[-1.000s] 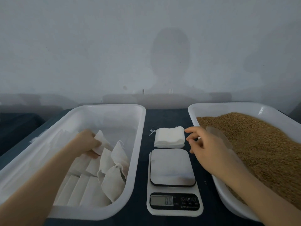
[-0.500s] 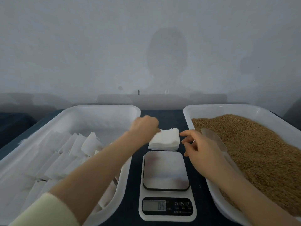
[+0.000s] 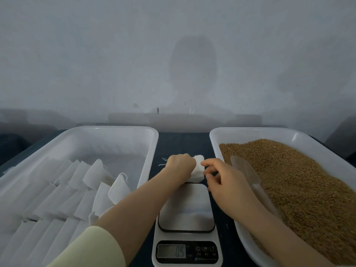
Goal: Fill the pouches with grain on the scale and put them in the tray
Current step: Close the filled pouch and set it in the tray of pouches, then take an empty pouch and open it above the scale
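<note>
1. The small stack of flat white fabric pouches (image 3: 198, 169) lies on the dark table directly under the left hand (image 3: 180, 164), whose curled fingers grip its left part.
2. The right hand (image 3: 227, 182) sits just right of the stack, thumb and forefinger at its right edge. I cannot tell whether they pinch a pouch.
3. The white digital scale (image 3: 186, 207) lies just behind both hands, toward the person, so a freed pouch likely needs only a short pull back.
4. The brown grain (image 3: 289, 180) lies just right of the right hand, the nearer hand for scooping.
</note>
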Tool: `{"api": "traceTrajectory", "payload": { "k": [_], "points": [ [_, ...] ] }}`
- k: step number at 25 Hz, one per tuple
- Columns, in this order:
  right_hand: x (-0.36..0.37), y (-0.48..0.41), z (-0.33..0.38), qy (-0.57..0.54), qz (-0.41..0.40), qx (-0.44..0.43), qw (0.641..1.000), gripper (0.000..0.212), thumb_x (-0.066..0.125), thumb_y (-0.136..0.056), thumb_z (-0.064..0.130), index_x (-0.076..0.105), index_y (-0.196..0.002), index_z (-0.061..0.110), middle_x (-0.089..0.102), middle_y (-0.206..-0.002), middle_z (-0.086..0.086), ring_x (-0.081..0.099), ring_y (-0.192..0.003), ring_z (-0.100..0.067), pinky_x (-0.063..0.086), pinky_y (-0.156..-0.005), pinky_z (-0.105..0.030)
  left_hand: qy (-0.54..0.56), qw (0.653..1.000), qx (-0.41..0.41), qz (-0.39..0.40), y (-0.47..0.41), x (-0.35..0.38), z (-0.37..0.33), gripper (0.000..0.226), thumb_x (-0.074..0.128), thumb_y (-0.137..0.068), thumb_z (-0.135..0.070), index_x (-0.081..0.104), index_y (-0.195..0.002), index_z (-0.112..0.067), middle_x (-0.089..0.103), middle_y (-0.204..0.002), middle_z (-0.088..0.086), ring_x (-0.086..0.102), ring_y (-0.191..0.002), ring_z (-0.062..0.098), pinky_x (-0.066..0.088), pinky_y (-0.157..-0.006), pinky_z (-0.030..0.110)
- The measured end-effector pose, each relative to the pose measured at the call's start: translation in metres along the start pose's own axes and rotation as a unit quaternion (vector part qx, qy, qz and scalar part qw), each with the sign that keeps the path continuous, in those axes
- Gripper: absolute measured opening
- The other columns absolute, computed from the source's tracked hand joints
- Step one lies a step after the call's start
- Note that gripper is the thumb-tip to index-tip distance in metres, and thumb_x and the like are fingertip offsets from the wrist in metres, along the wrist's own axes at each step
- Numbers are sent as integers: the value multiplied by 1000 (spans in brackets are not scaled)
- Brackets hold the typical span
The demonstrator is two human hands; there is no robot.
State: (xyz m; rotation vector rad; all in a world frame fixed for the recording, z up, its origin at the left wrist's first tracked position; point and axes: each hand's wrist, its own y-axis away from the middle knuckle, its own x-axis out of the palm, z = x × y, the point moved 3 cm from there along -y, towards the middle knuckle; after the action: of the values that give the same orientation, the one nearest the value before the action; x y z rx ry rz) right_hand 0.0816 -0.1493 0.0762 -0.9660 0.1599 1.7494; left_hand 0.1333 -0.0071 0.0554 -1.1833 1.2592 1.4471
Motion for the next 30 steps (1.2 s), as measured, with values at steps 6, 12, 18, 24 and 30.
{"api": "traceTrajectory", "payload": {
  "k": [6, 12, 18, 24, 30],
  "points": [
    [0, -1, 1, 8, -2, -16, 1000, 29, 52, -94, 12, 55, -121, 21, 55, -92, 16, 53, -70, 12, 42, -63, -4, 259, 953, -95, -122, 24, -33, 35, 19, 45, -97, -10, 57, -110, -3, 57, -99, 10, 55, -84, 20, 37, -62, 26],
    [2, 7, 18, -18, 72, -75, 994, 41, 61, -84, 46, 49, -122, 37, 49, -98, 30, 50, -90, 14, 41, -68, -8, 594, 800, -82, -29, 91, -15, 55, 11, 49, -98, -18, 53, -92, -11, 73, -71, 12, 72, -63, 26, 59, -54, 33],
    [6, 13, 24, 31, 96, -139, 985, 24, 64, -88, 31, 64, -111, 26, 57, -101, 18, 52, -89, 3, 36, -71, -9, 685, 724, -76, -6, 107, -12, 60, 24, 53, -97, -16, 49, -120, -9, 74, -85, 15, 73, -75, 31, 61, -68, 39],
    [0, 14, 27, 23, 55, -155, 986, 7, 65, -88, 18, 66, -82, 17, 49, -70, 19, 50, -68, 4, 37, -62, -9, 719, 694, -14, 33, 110, -9, 45, 50, 53, -97, -25, 27, -140, -22, 74, -79, 15, 73, -71, 27, 56, -57, 28],
    [-8, 11, 23, 52, -31, -83, 995, 18, 67, -86, 22, 61, -71, 14, 50, -62, 13, 48, -56, -4, 38, -59, -11, 742, 669, -2, -51, 108, -10, 44, 64, 58, -65, -62, 47, -108, -17, 61, -77, 4, 71, -74, 17, 56, -62, 29]
  ]
}}
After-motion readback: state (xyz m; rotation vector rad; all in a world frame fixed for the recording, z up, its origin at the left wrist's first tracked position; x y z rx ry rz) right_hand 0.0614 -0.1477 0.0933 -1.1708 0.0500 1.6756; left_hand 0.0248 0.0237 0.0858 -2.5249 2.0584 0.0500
